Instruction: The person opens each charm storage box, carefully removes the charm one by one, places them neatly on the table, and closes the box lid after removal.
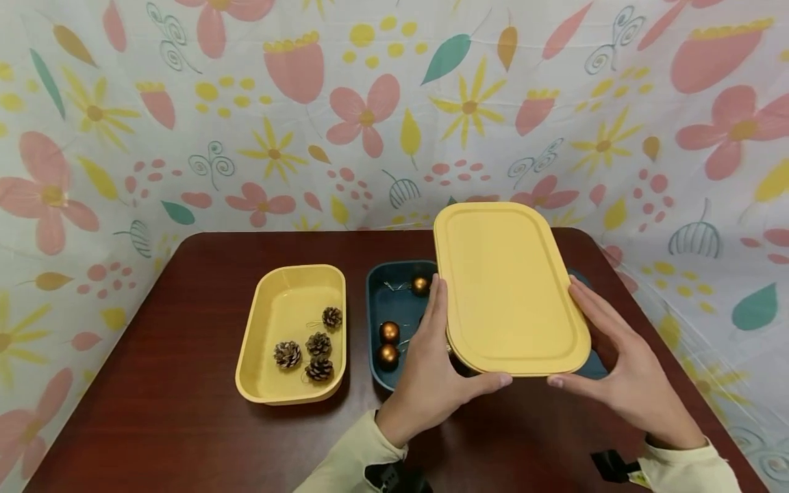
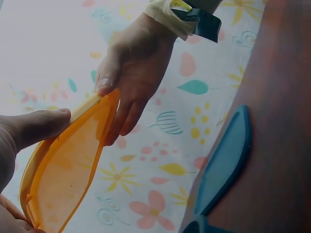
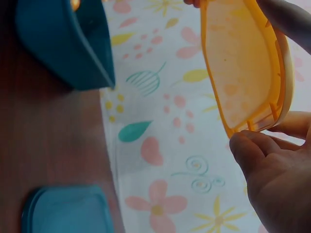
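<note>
A yellow rectangular lid (image 1: 511,287) with rounded corners is raised above the table. My left hand (image 1: 425,370) grips its left edge, thumb along the near rim, while my right hand (image 1: 629,370) holds the right edge the same way. Both wrist views show the lid's underside and raised rim. Below and left of it, a dark blue container (image 1: 372,308) holds copper-coloured baubles (image 1: 389,333); the lid and left hand hide part of it. Further left stands an open yellow container (image 1: 277,287) with several pine cones (image 1: 318,344) inside.
A blue lid (image 2: 226,160) lies on the table to the right, mostly hidden in the head view by the yellow lid and right hand. The dark brown table (image 1: 154,383) ends at a flower-patterned curtain (image 1: 370,137) behind and on the sides.
</note>
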The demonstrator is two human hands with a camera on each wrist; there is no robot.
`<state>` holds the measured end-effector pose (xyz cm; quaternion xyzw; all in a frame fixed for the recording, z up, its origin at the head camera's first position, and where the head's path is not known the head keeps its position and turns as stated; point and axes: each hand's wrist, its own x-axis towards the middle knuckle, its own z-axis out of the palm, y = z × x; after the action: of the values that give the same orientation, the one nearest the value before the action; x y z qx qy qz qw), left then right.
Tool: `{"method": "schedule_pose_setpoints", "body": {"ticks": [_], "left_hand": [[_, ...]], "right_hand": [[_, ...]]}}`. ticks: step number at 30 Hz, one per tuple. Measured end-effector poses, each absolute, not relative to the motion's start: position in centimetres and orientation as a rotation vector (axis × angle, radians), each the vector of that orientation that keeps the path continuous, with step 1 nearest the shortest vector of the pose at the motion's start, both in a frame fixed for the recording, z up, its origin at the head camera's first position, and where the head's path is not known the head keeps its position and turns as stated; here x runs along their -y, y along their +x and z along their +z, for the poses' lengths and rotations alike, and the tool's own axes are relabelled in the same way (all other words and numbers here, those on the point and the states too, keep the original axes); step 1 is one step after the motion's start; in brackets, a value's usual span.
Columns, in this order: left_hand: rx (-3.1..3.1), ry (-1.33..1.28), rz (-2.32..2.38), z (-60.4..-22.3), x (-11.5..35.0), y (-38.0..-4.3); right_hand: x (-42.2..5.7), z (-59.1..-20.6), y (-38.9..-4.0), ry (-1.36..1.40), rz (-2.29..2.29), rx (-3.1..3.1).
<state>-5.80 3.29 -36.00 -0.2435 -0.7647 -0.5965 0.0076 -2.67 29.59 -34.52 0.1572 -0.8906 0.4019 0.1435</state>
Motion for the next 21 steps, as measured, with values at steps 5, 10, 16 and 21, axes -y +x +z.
{"method": "schedule_pose_setpoints", "body": {"ticks": [5, 10, 16, 21], "left_hand": [[2.412, -0.81, -1.85, -36.8, -4.4, -6.3], [2.47, -0.817, -1.843, -37.4, -5.4, -6.4], [2.562, -0.811, -1.839, -38.0, -6.2, -6.1], [2.645, -0.812, -1.799, -38.4, -6.9, -6.2]], "right_hand": [[-30.7, -35.3, -2.5, 0.463, 1.236, 2.569], [-32.0, -36.3, -2.3, 0.415, 1.258, 2.594], [-33.1, -37.6, -1.9, 0.372, 1.273, 2.643], [-33.9, -38.0, -1.9, 0.416, 1.405, 2.606]]}}
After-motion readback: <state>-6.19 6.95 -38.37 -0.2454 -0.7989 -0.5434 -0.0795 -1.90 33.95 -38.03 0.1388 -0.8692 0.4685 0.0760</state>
